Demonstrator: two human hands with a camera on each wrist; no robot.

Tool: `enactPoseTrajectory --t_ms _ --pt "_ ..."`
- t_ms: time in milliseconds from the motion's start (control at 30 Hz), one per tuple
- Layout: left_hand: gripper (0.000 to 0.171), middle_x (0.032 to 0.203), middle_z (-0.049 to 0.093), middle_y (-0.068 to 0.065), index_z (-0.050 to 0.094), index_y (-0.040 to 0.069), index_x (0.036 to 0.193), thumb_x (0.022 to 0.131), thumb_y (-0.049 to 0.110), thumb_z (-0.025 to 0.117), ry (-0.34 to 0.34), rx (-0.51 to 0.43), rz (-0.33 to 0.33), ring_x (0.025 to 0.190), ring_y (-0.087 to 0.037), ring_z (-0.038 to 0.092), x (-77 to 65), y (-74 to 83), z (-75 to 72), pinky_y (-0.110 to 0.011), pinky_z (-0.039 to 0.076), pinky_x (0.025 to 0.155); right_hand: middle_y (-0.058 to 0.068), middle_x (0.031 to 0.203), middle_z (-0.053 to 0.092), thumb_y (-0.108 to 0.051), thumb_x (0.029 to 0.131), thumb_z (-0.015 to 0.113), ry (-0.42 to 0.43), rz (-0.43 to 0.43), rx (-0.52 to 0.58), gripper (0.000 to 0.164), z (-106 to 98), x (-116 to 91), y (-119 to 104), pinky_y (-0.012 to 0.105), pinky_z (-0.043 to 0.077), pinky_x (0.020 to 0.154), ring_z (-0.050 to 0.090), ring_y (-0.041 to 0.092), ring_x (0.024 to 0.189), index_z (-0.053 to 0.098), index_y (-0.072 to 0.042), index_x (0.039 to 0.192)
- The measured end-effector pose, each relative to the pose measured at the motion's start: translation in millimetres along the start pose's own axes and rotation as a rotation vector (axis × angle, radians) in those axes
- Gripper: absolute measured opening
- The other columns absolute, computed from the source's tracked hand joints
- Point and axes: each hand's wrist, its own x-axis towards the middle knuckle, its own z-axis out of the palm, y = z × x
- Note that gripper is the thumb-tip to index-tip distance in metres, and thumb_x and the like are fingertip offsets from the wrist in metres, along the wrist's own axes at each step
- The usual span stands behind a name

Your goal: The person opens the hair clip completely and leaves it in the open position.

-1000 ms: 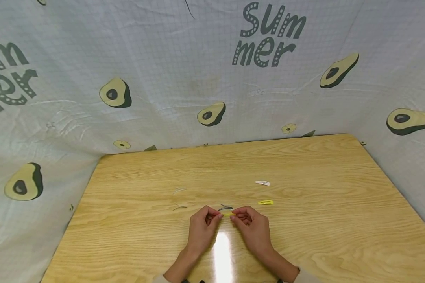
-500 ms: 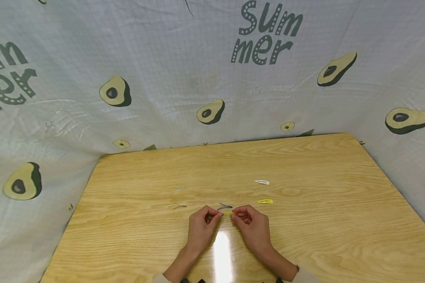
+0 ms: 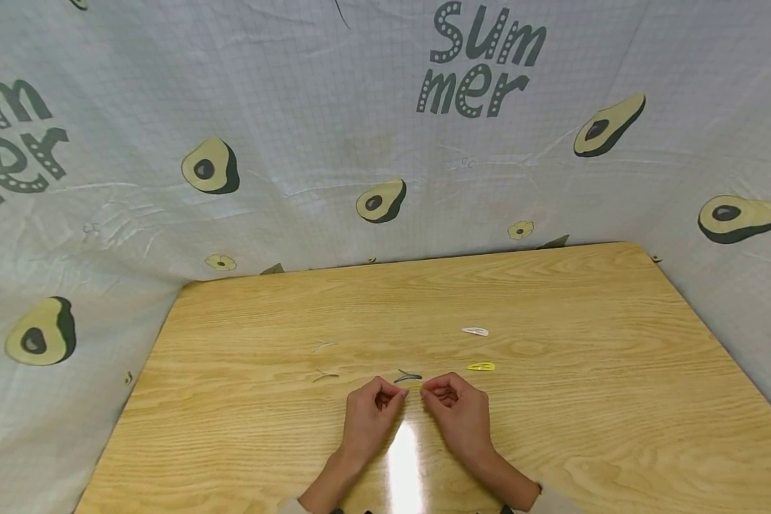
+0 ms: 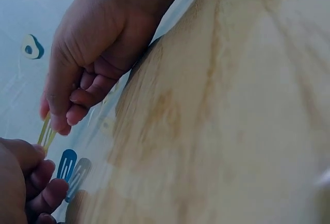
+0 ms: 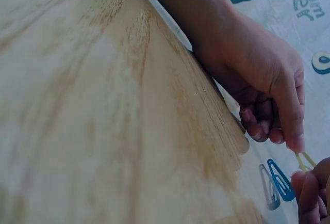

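Note:
A yellow snap hair clip [image 4: 47,133] bridges the two hands just above the table. My left hand [image 3: 369,417] pinches one end and my right hand [image 3: 461,417] the other. Its two strips spread apart in the right wrist view, where the left hand [image 5: 258,69] appears above and the right hand [image 5: 314,193] at the lower right edge. Fingertips hide both clip ends. Just beyond the hands lies a blue hair clip [image 3: 411,376], beside a grey clip shape [image 5: 269,188] that may be its reflection.
Right of the hands lie another yellow hair clip [image 3: 481,366] and a white hair clip [image 3: 475,331]. Two thin forked pieces, one pale [image 3: 324,345] and one darker [image 3: 326,375], are to the left. A printed sheet [image 3: 295,143] hangs behind the wooden table [image 3: 552,307].
My left hand has shifted slightly to the right, with a wider gap inside its thumb and finger. The yellow clip between the hands looks fainter from above. My right hand stays almost still.

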Motion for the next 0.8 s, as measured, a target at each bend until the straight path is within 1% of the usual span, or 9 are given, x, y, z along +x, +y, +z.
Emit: enactPoseTrajectory --t_ms 100,200,300,333,500,567,633,733,800 --pt "0.011 0.068 0.064 0.002 0.064 0.006 0.077 0.083 0.004 0.073 0.002 0.003 0.007 0.052 -0.003 0.048 -0.7 0.2 0.7 -0.018 0.041 0.043 0.012 0.071 0.067 0.008 0.08 0.072 0.008 -0.009 0.01 0.007 0 1 1 0.026 0.054 0.057 0.066 0.029 0.062 0.068 0.004 0.082" --pt "0.012 0.068 0.063 0.002 0.064 0.006 0.077 0.082 0.002 0.074 0.005 0.012 -0.019 0.052 -0.003 0.047 -1.0 0.6 0.8 -0.017 0.04 0.044 0.014 0.071 0.066 0.009 0.08 0.071 0.001 0.001 0.038 0.006 0 1 3 0.026 0.054 0.057 0.066 0.03 0.061 0.068 0.005 0.082" --pt "0.013 0.067 0.063 -0.001 0.063 0.004 0.077 0.08 -0.003 0.073 0.004 0.017 -0.03 0.051 -0.004 0.046 -0.8 3.8 0.7 -0.019 0.039 0.043 0.015 0.071 0.066 0.009 0.08 0.071 0.0 0.012 0.052 0.006 0 0 3 0.027 0.054 0.057 0.066 0.029 0.061 0.067 0.006 0.083" --pt "0.013 0.066 0.063 -0.002 0.063 0.002 0.076 0.08 -0.006 0.073 0.007 0.02 -0.028 0.051 -0.005 0.046 -0.5 6.9 0.3 -0.019 0.039 0.043 0.015 0.072 0.066 0.009 0.08 0.071 0.0 0.014 0.056 0.006 0 0 3 0.027 0.055 0.058 0.066 0.029 0.061 0.067 0.006 0.083" --pt "0.014 0.063 0.061 -0.009 0.062 -0.003 0.074 0.077 -0.013 0.072 0.023 0.027 0.001 0.048 -0.01 0.046 3.4 33.1 -5.7 -0.023 0.039 0.041 0.015 0.072 0.067 0.008 0.08 0.072 0.0 0.011 0.067 0.006 0 0 1 0.028 0.055 0.058 0.066 0.03 0.061 0.067 0.005 0.083" --pt "0.012 0.064 0.062 -0.006 0.063 0.0 0.076 0.08 -0.008 0.072 0.026 0.021 0.018 0.049 -0.009 0.046 2.5 27.6 -5.4 -0.022 0.038 0.041 0.015 0.072 0.067 0.008 0.081 0.072 -0.003 0.013 0.066 0.006 0 0 0 0.029 0.055 0.058 0.066 0.031 0.062 0.067 0.005 0.083" --pt "0.009 0.066 0.062 -0.001 0.065 0.003 0.078 0.084 0.0 0.072 0.023 0.015 0.032 0.05 -0.006 0.046 0.7 15.9 -3.7 -0.021 0.038 0.042 0.015 0.073 0.067 0.007 0.081 0.072 -0.008 0.016 0.061 0.006 0 0 1 0.029 0.055 0.058 0.066 0.03 0.062 0.067 0.005 0.084" --pt "0.01 0.07 0.062 0.006 0.066 0.007 0.082 0.088 0.013 0.07 0.016 0.015 0.064 0.053 -0.001 0.045 -1.3 -2.0 -1.1 -0.019 0.038 0.043 0.011 0.073 0.067 0.004 0.08 0.074 0.0 0.016 0.053 0.007 2 2 15 0.028 0.055 0.058 0.066 0.026 0.062 0.069 0.001 0.084" --pt "0.01 0.072 0.061 0.008 0.066 0.007 0.084 0.09 0.015 0.069 0.011 0.031 0.083 0.055 -0.001 0.046 -0.6 -1.4 -2.0 -0.018 0.039 0.045 0.006 0.073 0.068 0.001 0.08 0.075 0.007 0.0 0.046 0.007 3 3 25 0.026 0.054 0.058 0.066 0.023 0.062 0.069 -0.002 0.084"
